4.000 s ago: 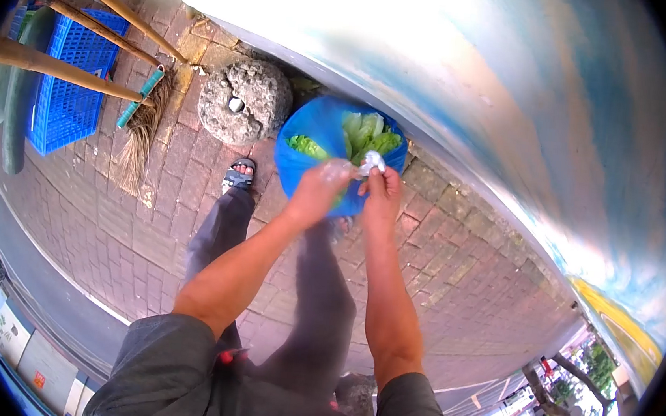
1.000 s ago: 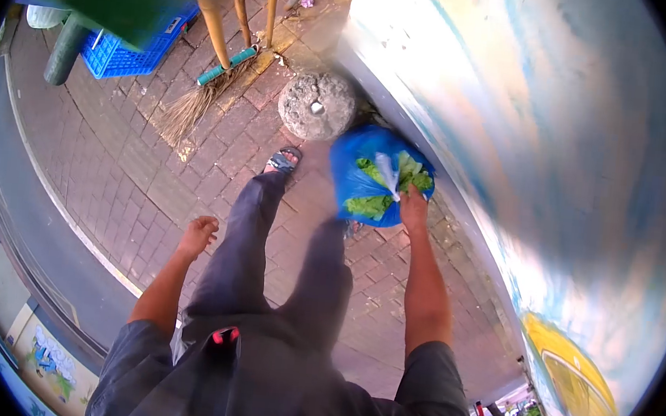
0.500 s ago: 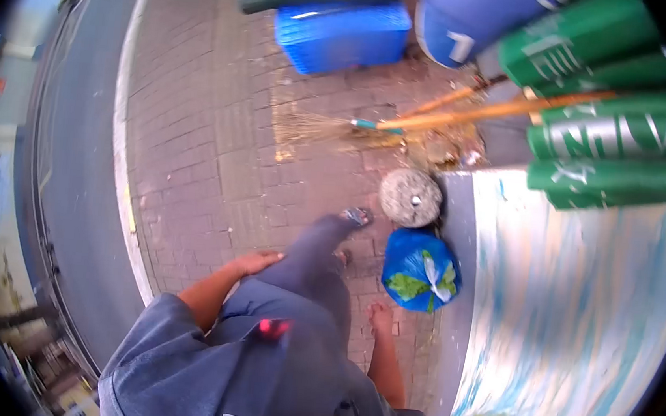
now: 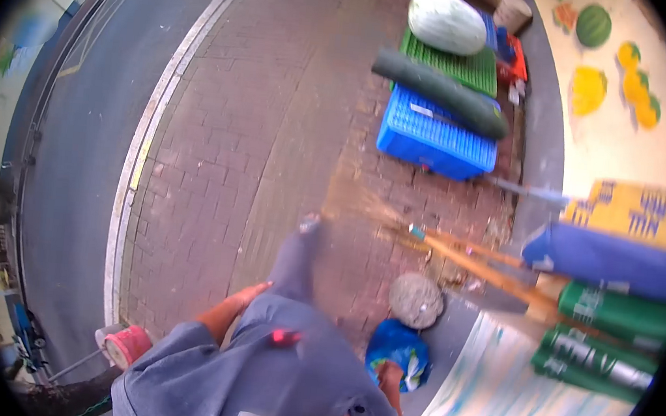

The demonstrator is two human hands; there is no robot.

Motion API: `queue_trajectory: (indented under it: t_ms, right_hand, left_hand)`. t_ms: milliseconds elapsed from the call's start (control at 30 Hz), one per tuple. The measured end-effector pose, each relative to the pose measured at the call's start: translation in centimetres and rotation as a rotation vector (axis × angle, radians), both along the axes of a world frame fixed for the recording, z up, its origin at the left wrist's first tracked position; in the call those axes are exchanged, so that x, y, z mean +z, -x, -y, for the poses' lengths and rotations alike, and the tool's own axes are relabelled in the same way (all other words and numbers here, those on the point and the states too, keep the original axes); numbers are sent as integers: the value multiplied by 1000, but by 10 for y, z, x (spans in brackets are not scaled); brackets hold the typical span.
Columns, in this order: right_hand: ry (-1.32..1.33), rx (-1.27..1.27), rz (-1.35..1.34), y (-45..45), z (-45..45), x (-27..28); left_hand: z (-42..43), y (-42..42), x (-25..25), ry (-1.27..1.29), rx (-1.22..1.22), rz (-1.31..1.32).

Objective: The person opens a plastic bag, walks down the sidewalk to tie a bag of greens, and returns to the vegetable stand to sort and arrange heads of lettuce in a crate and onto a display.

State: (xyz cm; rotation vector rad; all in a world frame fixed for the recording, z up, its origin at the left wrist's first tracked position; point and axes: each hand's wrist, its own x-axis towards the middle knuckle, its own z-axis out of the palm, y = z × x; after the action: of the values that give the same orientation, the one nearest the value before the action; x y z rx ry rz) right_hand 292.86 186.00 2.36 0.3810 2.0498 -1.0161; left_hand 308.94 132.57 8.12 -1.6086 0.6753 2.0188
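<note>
My left hand (image 4: 249,293) rests by my left thigh, its fingers loosely stretched out and nothing seen in it. Lower right, my right hand (image 4: 390,374) overlaps the blue plastic bag (image 4: 394,340) in the view; its fingers are blurred, and whether it touches the bag cannot be made out. Green leaves and a whitish twisted tie show on the bag, which sits on the ground against the round grey stone (image 4: 417,301) with a hole in it.
Ahead on the right, a dark long gourd (image 4: 442,93) lies across a blue crate (image 4: 434,141), with a pale melon (image 4: 447,21) behind it. A broom (image 4: 376,210) and rolled green covers (image 4: 617,312) are at right. A curb (image 4: 125,213) borders the road on the left.
My right hand has let go of the bag, which now stands on the ground. The view has turned, bringing the crates, gourd and melon into sight. My left hand has come down to my thigh.
</note>
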Motion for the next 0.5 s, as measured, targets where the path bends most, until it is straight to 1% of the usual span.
queue_trajectory:
  t_ms: [33, 67, 100, 133, 200, 233, 267, 300, 333, 400, 433, 500]
  right_hand:
    - [-13, 367, -138, 13, 14, -13]
    - [-32, 690, -338, 26, 29, -25]
    - [-114, 1067, -451, 44, 38, -36]
    - [-28, 735, -316, 71, 87, -17]
    - [155, 64, -38, 115, 211, 36]
    - [96, 202, -14, 148, 247, 33]
    - [87, 143, 36, 173, 286, 34]
    - [83, 84, 82, 202, 328, 34]
    - [80, 26, 124, 232, 369, 33]
    - [176, 94, 37, 288, 431, 21]
    - [221, 123, -3, 314, 461, 17]
    - [241, 64, 51, 362, 526, 38]
  left_hand:
    - [25, 4, -17, 56, -34, 30]
    - [53, 6, -30, 105, -67, 67]
    - [76, 7, -41, 105, -154, 64]
    - [105, 16, -49, 117, -241, 55]
    - [160, 52, -45, 197, -386, 55]
    - [190, 75, -27, 259, -447, 70]
    - [222, 98, -6, 322, -511, 86]
    - [253, 119, 6, 405, -522, 69]
    - [280, 137, 9, 516, -286, 30]
    - [320, 172, 12, 707, 191, -54]
    - [339, 188, 15, 719, 259, -61]
    - [375, 214, 15, 746, 385, -79]
